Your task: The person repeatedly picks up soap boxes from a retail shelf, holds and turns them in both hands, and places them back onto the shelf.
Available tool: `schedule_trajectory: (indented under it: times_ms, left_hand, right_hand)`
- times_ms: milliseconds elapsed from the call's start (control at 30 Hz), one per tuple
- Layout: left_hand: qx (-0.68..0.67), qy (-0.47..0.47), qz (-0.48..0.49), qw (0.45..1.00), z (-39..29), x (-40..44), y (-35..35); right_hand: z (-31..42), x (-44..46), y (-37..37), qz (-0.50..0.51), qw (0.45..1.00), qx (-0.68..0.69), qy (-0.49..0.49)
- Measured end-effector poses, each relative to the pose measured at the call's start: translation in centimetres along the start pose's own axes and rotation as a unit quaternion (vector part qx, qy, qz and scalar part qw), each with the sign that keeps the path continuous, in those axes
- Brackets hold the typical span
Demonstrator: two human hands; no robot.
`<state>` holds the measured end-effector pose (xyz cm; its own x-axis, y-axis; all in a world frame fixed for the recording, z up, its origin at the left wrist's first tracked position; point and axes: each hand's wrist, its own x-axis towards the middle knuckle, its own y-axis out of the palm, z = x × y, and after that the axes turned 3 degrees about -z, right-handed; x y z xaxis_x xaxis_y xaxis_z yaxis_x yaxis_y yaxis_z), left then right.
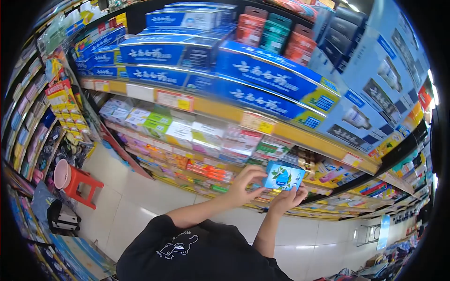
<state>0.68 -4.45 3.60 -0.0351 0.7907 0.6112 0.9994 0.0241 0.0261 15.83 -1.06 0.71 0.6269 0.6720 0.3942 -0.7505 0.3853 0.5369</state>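
Observation:
In front of the lower shelves I hold a small blue box (277, 170) printed with green leaves and white flowers, its printed face turned up to me. My right hand (287, 198) is closed on its lower right edge, with the thumb on the face and fingers curled at the side. At the box's left end, my left hand (244, 186) is bent round the edge, finger and thumb against it. What is inside the box cannot be seen.
Long blue toothpaste boxes (262, 72) are stacked on the upper shelf, above yellow-edged price rails (206, 105). Smaller packs (180, 133) fill the shelf below. A red stool (82, 183) with a pink basin (61, 174) stands on the tiled floor at left.

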Motion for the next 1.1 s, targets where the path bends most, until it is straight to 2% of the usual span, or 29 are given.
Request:
schedule_trajectory:
  times_ms: [33, 167, 233, 367, 400, 433, 467, 533, 567, 633, 833, 900, 1033, 1100]
  left_hand:
    - [0.008, -0.011, -0.022, 1.0, -0.7, -0.7, -1.5]
    - [0.073, -0.014, -0.082, 0.994, -2.7, -2.8, -9.1]
    - [0.142, 0.01, -0.106, 0.984, -2.8, -3.8, -13.5]
    - [0.059, -0.091, -0.195, 0.975, -2.8, -5.8, -21.5]
    - [0.12, -0.073, -0.181, 0.973, -3.1, -6.1, -23.5]
    - [0.18, -0.054, -0.166, 0.968, -3.3, -6.3, -25.6]
    - [0.24, -0.035, -0.151, 0.958, -3.5, -6.4, -27.4]
    - [0.33, -0.001, -0.155, 0.931, -4.9, -6.1, -30.0]
    - [0.373, 0.016, -0.157, 0.914, -5.4, -5.9, -31.1]
    - [0.356, 0.023, -0.158, 0.921, -5.0, -4.8, -33.7]
    - [0.334, 0.033, -0.158, 0.929, -3.9, 0.9, -38.0]
    - [0.321, 0.038, -0.173, 0.93, -1.5, 2.4, -39.1]
    - [0.42, -0.036, -0.129, 0.898, 2.6, 3.5, -40.2]
    - [0.432, -0.058, -0.136, 0.89, 3.9, 4.1, -40.1]
  right_hand:
    - [-0.5, -1.1, 0.8, 0.039, 0.998, 0.04, -0.023]
    - [0.0, -6.8, 6.5, 0.137, 0.986, -0.002, -0.09]
    - [-0.2, -9.8, 9.3, 0.203, 0.976, -0.003, -0.082]
    - [-1.3, -14.9, 14.0, 0.32, 0.947, 0.01, -0.027]
    - [-1.6, -16.1, 15.2, 0.341, 0.94, 0.002, -0.012]
    - [-1.8, -17.6, 16.3, 0.347, 0.935, 0.05, 0.056]
    - [-1.9, -18.8, 17.4, 0.35, 0.934, 0.043, 0.062]
    - [-2.4, -20.8, 19.3, 0.356, 0.931, 0.029, 0.07]
    - [-2.3, -21.4, 20.1, 0.372, 0.927, -0.044, 0.015]
    - [-2.1, -22.2, 21.7, 0.394, 0.894, -0.188, -0.097]
    - [-3.9, -23.4, 27.2, 0.396, 0.892, -0.209, -0.06]
    - [-5.8, -23.2, 28.2, 0.394, 0.9, -0.181, -0.028]
    - [-5.5, -23.2, 28.9, 0.405, 0.9, -0.16, 0.016]
    - [-5.5, -23.4, 28.1, 0.41, 0.884, -0.219, -0.055]
